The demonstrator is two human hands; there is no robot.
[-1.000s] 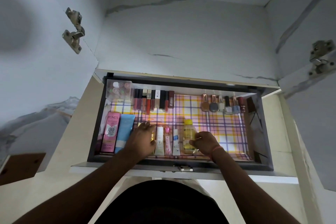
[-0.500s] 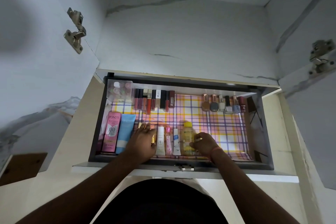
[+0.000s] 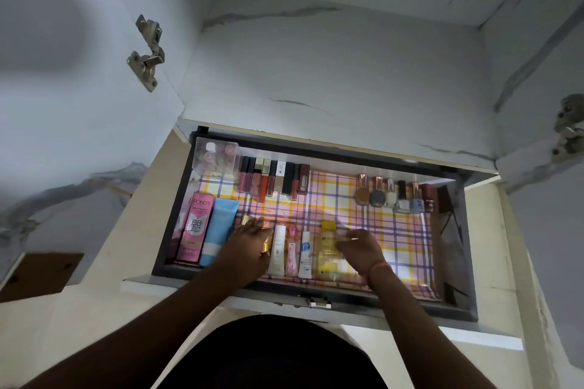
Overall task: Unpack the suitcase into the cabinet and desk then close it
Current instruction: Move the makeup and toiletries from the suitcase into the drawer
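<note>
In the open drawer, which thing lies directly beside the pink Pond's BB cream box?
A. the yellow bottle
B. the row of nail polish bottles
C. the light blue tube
C: the light blue tube lies against the right side of the Pond's box, near the drawer's left end.

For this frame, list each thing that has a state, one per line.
drawer: pulled open
yellow bottle: lying flat, cap on
pink Pond's box: lying flat
blue tube: lying flat
nail polish bottles: capped, in a row
left hand: resting on items
right hand: touching yellow bottle
</note>
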